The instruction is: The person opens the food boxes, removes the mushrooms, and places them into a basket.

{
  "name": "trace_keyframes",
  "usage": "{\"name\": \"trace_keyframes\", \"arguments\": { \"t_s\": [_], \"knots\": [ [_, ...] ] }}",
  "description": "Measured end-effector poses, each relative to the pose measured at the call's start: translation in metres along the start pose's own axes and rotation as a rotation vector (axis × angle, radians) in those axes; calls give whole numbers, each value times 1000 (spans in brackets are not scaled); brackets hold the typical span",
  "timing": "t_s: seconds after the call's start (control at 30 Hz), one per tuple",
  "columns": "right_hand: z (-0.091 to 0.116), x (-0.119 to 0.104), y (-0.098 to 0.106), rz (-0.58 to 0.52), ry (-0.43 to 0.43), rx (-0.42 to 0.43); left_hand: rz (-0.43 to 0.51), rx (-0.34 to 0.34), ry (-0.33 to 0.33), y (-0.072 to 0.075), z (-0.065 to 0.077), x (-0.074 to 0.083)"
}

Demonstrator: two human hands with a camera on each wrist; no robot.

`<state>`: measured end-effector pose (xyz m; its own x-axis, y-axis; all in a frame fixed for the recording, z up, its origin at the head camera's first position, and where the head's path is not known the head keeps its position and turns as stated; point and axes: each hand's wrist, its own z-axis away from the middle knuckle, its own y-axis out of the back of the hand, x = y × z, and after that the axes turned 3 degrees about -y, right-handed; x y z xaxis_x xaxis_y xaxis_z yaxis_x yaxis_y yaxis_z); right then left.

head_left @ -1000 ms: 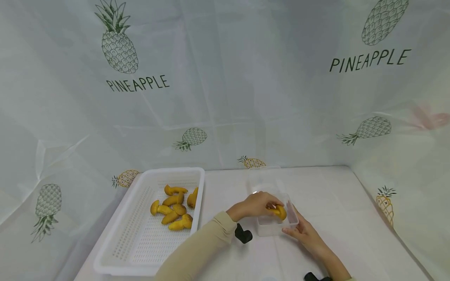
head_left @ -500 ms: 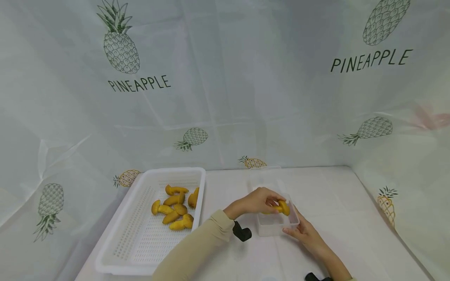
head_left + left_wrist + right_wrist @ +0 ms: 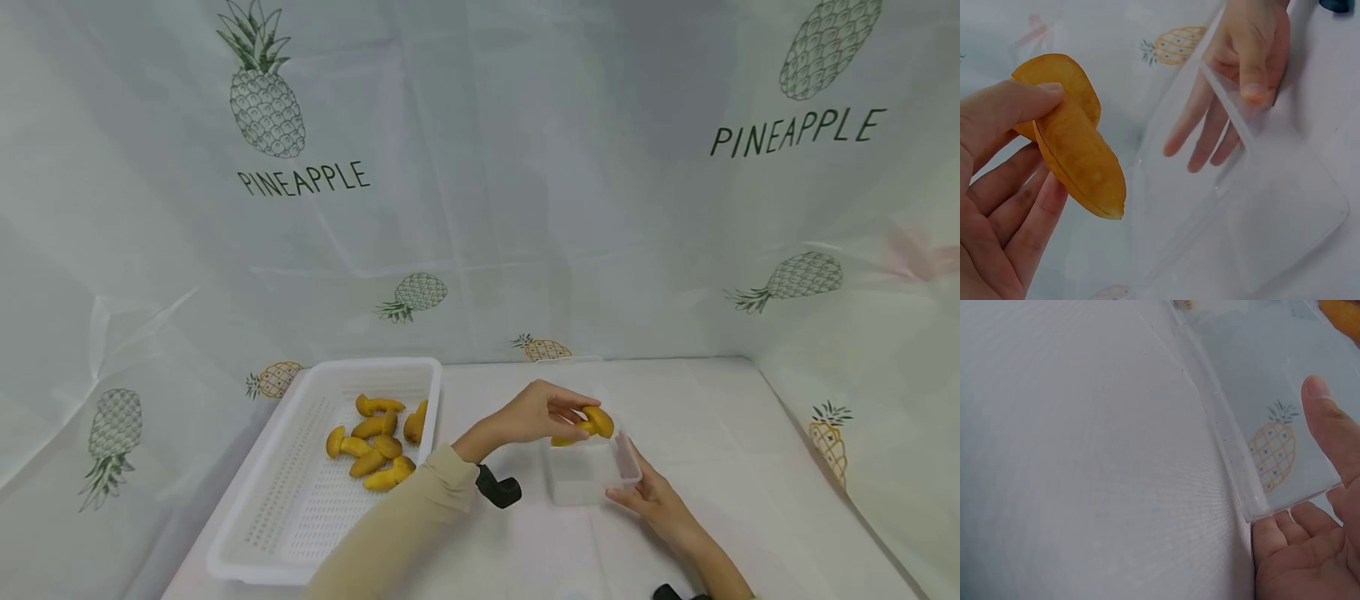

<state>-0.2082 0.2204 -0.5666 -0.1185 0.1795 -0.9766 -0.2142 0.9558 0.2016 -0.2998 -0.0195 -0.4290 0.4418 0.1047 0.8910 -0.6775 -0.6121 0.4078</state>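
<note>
My left hand (image 3: 536, 412) pinches a yellow mushroom (image 3: 1082, 150) between thumb and fingers, its stem pointing down and right in the left wrist view. In the head view this hand is raised over the back of a clear plastic box (image 3: 572, 482). The box stands on the table, and no mushroom shows inside it. At the box's near right corner rests my right hand (image 3: 654, 500). Its extended fingers lie along the right wall, seen through the plastic in the left wrist view, and the thumb (image 3: 1329, 428) is at the near side.
A white perforated basket (image 3: 251, 508) at the left holds several yellow mushrooms (image 3: 371, 454). Behind the box its transparent lid stands open, hard to make out. A pineapple-print sheet (image 3: 495, 208) hangs along the table's back edge. Each wrist wears a black mount (image 3: 498, 487).
My left hand has lifted the mushroom up from inside the box and drawn back slightly to the left. My right hand stays at the box corner.
</note>
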Motion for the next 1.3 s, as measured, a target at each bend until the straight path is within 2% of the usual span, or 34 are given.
{"name": "trace_keyframes", "arguments": {
  "t_s": [0.23, 0.57, 0.87, 1.07, 1.3],
  "knots": [
    [0, 2, 0, -11, 15, -12, 7, 64, 18, 20, 16, 6],
    [1, 2, 1, 31, 42, -11, -12, 142, 56, 61, 50, 10],
    [0, 2, 2, 42, 28, -38, -49, 238, 77, 95, 88, 9],
    [-2, 3, 2, 26, 29, -49, -57, 286, 112, 109, 114, 10],
    [0, 1, 2, 32, 41, -52, -43, 346, 146, 122, 147, 1]
  ]
}}
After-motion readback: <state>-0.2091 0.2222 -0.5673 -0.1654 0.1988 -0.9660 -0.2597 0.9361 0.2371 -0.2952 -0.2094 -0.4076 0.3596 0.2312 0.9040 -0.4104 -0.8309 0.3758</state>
